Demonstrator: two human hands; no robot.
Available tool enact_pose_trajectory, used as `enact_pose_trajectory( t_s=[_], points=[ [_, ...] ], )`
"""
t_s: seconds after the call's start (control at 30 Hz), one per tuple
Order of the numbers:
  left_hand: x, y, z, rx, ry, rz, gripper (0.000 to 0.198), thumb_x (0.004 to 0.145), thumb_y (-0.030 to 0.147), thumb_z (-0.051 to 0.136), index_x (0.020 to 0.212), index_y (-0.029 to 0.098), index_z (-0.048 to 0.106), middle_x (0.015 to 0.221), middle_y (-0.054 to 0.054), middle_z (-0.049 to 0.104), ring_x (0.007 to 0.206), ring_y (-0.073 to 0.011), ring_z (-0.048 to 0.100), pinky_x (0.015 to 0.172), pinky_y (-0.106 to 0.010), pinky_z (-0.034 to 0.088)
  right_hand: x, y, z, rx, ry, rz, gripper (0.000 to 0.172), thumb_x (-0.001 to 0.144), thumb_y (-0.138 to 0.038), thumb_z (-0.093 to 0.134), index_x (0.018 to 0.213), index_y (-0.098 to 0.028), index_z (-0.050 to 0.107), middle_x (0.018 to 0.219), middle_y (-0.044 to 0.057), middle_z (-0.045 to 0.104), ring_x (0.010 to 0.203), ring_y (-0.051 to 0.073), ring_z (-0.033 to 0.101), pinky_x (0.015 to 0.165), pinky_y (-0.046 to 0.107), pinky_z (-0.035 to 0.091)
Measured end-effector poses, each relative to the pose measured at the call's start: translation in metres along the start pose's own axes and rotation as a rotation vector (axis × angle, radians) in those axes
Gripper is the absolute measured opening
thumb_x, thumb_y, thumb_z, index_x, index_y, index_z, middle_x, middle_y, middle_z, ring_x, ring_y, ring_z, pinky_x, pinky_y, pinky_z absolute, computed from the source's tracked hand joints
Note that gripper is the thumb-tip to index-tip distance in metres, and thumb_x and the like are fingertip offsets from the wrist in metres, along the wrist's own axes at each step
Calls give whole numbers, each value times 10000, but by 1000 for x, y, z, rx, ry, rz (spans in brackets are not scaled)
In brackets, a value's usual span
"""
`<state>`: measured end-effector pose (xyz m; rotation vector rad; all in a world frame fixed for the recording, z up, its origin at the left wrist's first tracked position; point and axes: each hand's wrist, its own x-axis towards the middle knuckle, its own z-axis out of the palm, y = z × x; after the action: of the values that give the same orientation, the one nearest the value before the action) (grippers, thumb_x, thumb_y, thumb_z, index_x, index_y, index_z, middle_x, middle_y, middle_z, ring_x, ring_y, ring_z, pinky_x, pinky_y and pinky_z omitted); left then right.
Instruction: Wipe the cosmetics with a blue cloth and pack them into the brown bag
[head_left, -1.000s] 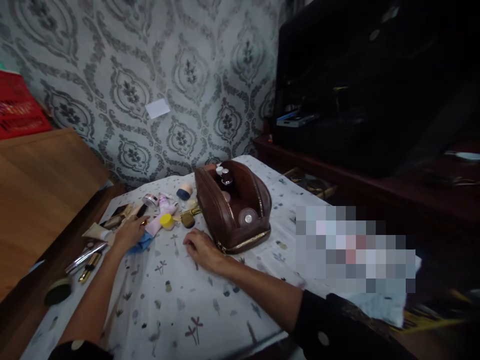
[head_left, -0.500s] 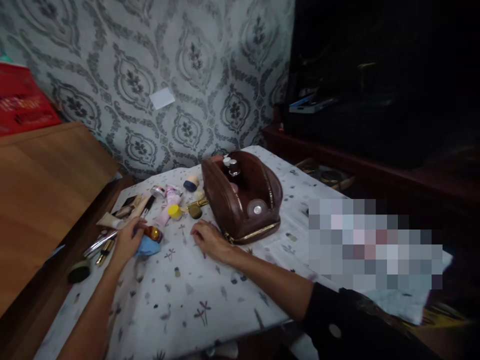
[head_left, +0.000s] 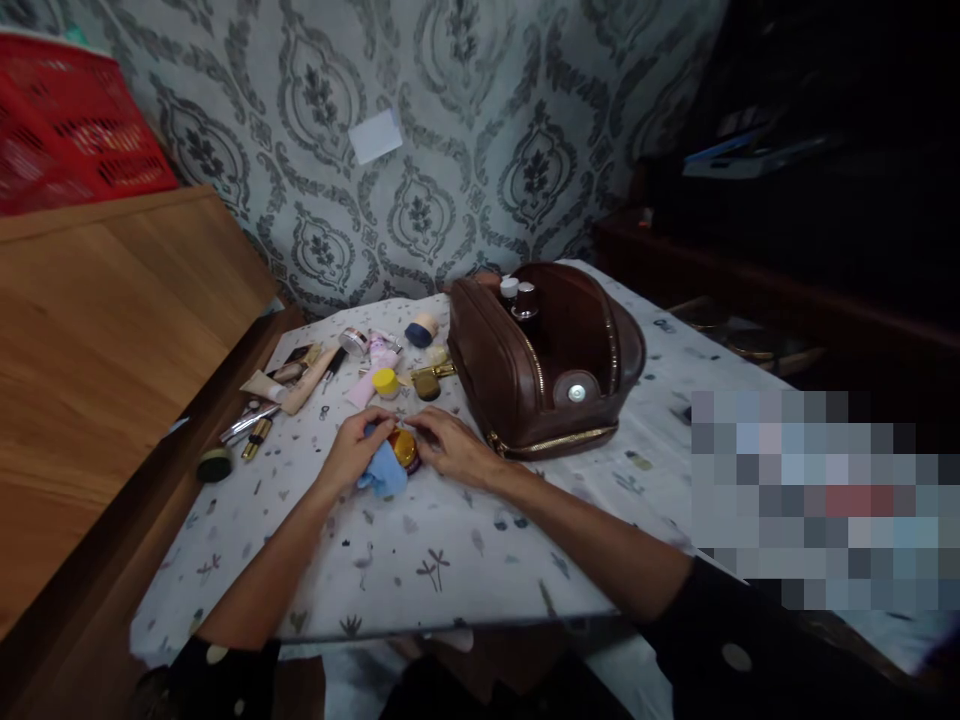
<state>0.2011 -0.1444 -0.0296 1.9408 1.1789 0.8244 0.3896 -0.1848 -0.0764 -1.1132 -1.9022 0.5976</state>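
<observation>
My left hand [head_left: 351,452] is closed around a light blue cloth [head_left: 385,470] and the side of a small amber jar [head_left: 405,448]. From the other side my right hand [head_left: 456,448] has its bent fingers on the same jar, thumb and fingertips close together. Both hands are low over the white patterned tablecloth [head_left: 390,590]. Behind them lie a yellow-lidded jar [head_left: 385,382], a dark gold-brown round jar [head_left: 427,386] and a pink tube [head_left: 364,388]. A brown leather bag [head_left: 495,350] stands unzipped beside my right hand, with bottles [head_left: 526,300] inside.
More cosmetics lie at the left, including a beige tube [head_left: 309,380], a gold-black tube [head_left: 257,438] and a dark round jar [head_left: 214,464] by the table edge. A wooden cabinet [head_left: 127,310] borders the left, bearing a red basket [head_left: 82,130]. The right area is pixelated.
My left hand has carried the cloth and amber jar rightward, away from the cosmetics. My right hand has come to the jar. The view has shifted, so the bag appears further right.
</observation>
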Motion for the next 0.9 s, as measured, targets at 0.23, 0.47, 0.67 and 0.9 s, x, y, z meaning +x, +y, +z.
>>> enact_pose_trajectory(
  t_s=[0.23, 0.47, 0.67, 0.9],
  points=[
    [-6, 12, -9, 81, 136, 41, 377, 911, 515, 469, 939, 170, 618, 817, -29, 656, 758, -176, 614, 689, -281, 496, -2, -8, -4, 17, -120, -34, 459, 766, -271, 715, 1198, -136, 642, 1087, 110, 657, 1080, 255, 575, 947, 387, 460],
    [-30, 27, 0, 450, -180, 373, 380, 949, 369, 470, 1263, 165, 534, 1238, -134, 582, 1205, -237, 542, 1069, -394, 425, -1, -13, -4, -66, -109, -30, 320, 776, -233, 699, 1074, -120, 667, 951, 85, 687, 895, 224, 610, 799, 316, 451],
    [-15, 15, 11, 474, -87, 206, 493, 919, 539, 378, 1230, 186, 527, 1063, -105, 684, 967, -268, 664, 895, -425, 523, 0, -13, -6, -125, -182, -59, 288, 806, -338, 745, 983, -143, 630, 883, 32, 653, 846, 175, 588, 761, 256, 424],
    [5, 23, 11, 588, -89, 119, 539, 874, 592, 335, 1153, 198, 575, 801, -57, 701, 746, -272, 687, 726, -364, 525, -1, -11, -9, -139, -214, -19, 415, 793, -444, 766, 1040, -160, 590, 903, 23, 622, 879, 189, 584, 795, 273, 447]
  ],
)
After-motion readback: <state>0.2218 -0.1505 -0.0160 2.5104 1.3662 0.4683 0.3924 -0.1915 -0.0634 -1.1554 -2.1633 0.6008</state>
